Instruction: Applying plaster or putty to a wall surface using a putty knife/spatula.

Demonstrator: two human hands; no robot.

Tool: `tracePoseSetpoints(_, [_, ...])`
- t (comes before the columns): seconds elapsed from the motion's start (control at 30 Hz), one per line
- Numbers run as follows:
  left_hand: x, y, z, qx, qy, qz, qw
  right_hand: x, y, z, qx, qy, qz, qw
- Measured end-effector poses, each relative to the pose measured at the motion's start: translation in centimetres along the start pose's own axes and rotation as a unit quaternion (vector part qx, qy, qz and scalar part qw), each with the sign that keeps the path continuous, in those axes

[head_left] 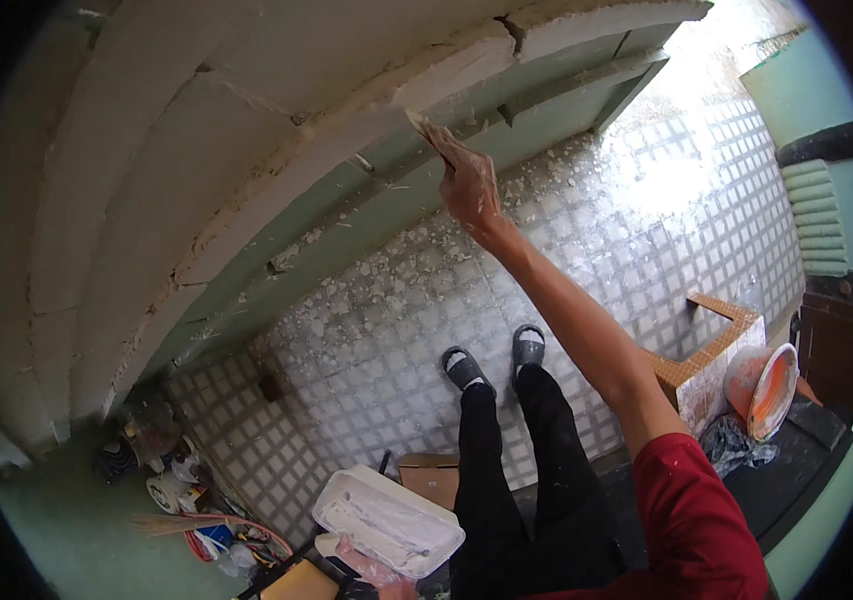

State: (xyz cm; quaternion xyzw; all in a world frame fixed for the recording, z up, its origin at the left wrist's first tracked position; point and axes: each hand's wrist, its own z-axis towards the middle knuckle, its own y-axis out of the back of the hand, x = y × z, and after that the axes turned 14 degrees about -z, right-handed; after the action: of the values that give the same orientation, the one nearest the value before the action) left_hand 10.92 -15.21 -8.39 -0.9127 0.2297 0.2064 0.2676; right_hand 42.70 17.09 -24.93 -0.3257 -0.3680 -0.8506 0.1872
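Observation:
My right hand (471, 185) is raised, fingers closed round a thin pale tool (419, 126), apparently a scraper, whose tip is at the edge of a cracked plaster ledge (446, 70). The ledge has rough, chipped seams and runs diagonally across the upper left, with pale green panels (546, 130) beside it. My left hand is out of the picture.
Pale flakes litter the checked tile floor (396, 300) around my sandalled feet (466, 368). Below lie a putty-smeared white tray (386, 515) and cardboard box (429, 472). At right are a low stool (731, 310) and white bucket (758, 390); assorted clutter (176, 490) lies lower left.

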Motion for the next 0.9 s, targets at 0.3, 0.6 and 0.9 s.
tracePoseSetpoints(0.3, [0.1,-0.5,-0.2,0.0,-0.009,0.003,1.0,-2.2,5.5,5.9,-0.175,0.104,-0.176,0.963])
tracePoseSetpoints(0.6, [0.2,-0.8,0.2,-0.001,-0.02,0.001,1.0,-6.0,1.4,0.6,-0.066,0.097,-0.192,0.974])
tracePoseSetpoints(0.9, [-0.2,-1.0,0.0,-0.002,-0.033,-0.015,0.999,-4.6,3.1,4.7,-0.114,-0.202,0.067,0.97])
